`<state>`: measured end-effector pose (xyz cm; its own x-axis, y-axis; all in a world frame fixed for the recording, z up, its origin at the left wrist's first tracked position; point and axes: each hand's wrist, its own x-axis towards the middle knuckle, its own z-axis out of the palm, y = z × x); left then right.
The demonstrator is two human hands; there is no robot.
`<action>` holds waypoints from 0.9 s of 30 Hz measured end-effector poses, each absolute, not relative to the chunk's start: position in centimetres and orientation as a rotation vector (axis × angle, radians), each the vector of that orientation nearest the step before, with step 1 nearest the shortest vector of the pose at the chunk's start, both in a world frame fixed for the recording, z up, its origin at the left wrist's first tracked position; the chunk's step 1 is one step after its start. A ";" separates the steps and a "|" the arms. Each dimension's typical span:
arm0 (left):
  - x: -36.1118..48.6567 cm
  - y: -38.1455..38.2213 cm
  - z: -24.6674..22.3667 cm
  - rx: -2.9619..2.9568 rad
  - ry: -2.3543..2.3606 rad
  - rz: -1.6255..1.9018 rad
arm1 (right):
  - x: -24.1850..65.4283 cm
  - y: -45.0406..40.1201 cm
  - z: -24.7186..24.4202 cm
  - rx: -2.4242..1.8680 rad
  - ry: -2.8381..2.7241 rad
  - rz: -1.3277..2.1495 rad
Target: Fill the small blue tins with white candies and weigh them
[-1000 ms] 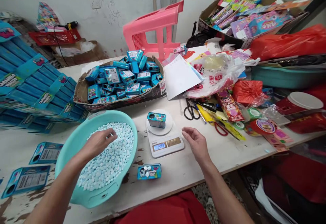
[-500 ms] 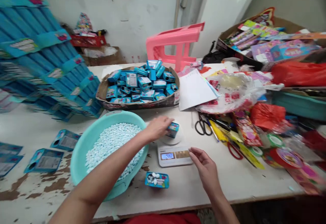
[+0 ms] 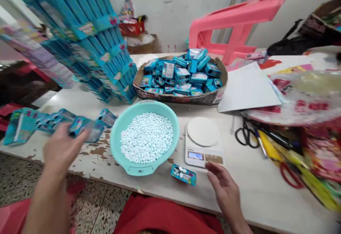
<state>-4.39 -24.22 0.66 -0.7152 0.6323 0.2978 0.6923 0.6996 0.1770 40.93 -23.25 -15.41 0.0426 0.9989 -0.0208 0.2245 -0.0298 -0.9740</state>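
Observation:
My left hand [image 3: 62, 147], blurred by motion, pinches a small blue box [image 3: 80, 125] between thumb and fingers at the left of the table. Close by lies another blue box [image 3: 107, 117]. My right hand [image 3: 223, 188] is empty, its fingers loosely apart at the lower right edge of a white scale [image 3: 204, 132]. The scale's plate is bare and its display is lit. In front of the scale rests a blue box topped with white pieces [image 3: 183, 174]. Left of the scale, a turquoise basin [image 3: 116, 147] holds many small white pieces.
A carton [image 3: 178, 99] full of blue boxes stands behind the basin, beside a tall stack of blue display trays [image 3: 98, 45]. Papers [image 3: 247, 88], black scissors [image 3: 247, 136], red-handled scissors [image 3: 289, 177] and plastic bags cover the right side. A pink stool [image 3: 239, 10] stands behind.
My left hand has moved from the scale to the left with the blue box. The view has turned left. My right hand remains near the scale's front right corner.

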 end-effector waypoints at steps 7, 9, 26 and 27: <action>-10.8 -29.4 -10.8 -1.031 -2.718 -0.603 | 38.8 -25.3 -14.6 -1.158 -1.904 0.560; -9.8 -29.3 -10.2 -1.078 -2.566 -0.712 | 38.0 -25.7 -14.4 -1.138 -2.018 0.413; 12.0 -23.4 -8.0 -2.341 -1.688 -0.830 | 36.7 -25.7 -14.4 -1.271 -1.843 0.779; 12.0 -23.1 -8.2 -2.357 -1.726 -0.833 | 36.8 -25.4 -14.2 -1.267 -1.821 0.853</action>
